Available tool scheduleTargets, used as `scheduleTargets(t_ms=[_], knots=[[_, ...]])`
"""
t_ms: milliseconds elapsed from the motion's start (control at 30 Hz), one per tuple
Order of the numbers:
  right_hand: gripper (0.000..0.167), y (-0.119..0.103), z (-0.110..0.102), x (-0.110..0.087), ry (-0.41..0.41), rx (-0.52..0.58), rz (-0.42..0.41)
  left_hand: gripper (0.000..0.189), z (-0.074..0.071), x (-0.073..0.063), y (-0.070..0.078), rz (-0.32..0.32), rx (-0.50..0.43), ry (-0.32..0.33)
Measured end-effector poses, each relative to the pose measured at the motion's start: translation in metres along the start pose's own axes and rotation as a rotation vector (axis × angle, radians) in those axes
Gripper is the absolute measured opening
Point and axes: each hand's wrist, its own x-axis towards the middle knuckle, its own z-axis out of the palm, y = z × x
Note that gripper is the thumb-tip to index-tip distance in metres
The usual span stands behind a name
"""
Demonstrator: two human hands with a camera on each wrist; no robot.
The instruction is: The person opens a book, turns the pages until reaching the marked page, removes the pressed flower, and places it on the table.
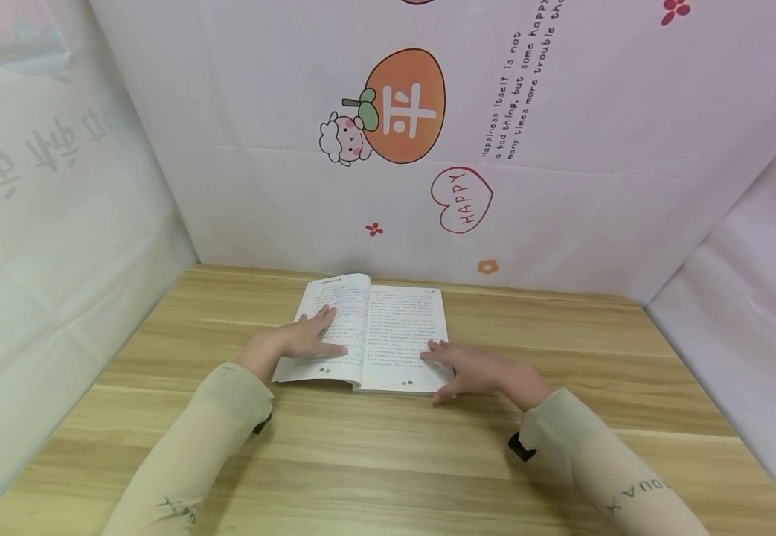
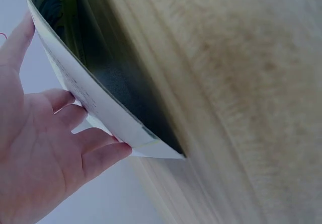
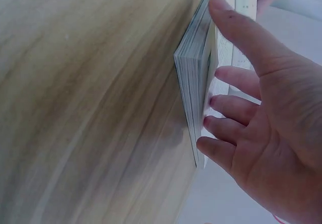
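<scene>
An open book lies on the wooden table near its back edge, with printed text on both pages. My left hand rests on the left page, thumb apart from the fingers. In the left wrist view, its fingertips touch that page, and the cover beneath stands bowed off the table at its edge. My right hand is at the lower right corner of the right page, fingers spread. Seen from the right wrist, the thumb is by the edge of the thick page block and the loosely bent fingers touch the page.
Wood-grain tabletop surrounds the book. A white printed cloth stands right behind the table, and more white cloth hangs at the left and right. A dark wrist device shows under the right sleeve.
</scene>
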Motion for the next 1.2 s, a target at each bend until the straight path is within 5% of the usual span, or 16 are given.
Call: scheduleTargets(t_ms=[300, 567, 800, 967, 1200], knots=[[0.077, 0.001, -0.006, -0.003, -0.017, 0.051, 0.010, 0.097, 0.001, 0.003, -0.002, 0.011, 0.001, -0.010], [0.053, 0.005, -0.013, -0.008, -0.032, -0.017, -0.054, 0.096, 0.001, 0.001, 0.000, 0.010, -0.011, -0.009], [0.046, 0.012, -0.011, -0.015, 0.028, 0.000, -0.051, 0.096, 0.000, 0.000, 0.001, 0.006, -0.019, -0.008], [0.057, 0.011, -0.003, -0.014, 0.168, -0.017, 0.031, 0.097, 0.000, 0.001, 0.000, 0.007, -0.031, -0.012], [0.089, -0.008, 0.001, -0.008, 0.260, 0.088, 0.064, 0.099, -0.001, 0.002, -0.001, -0.012, -0.056, 0.003]])
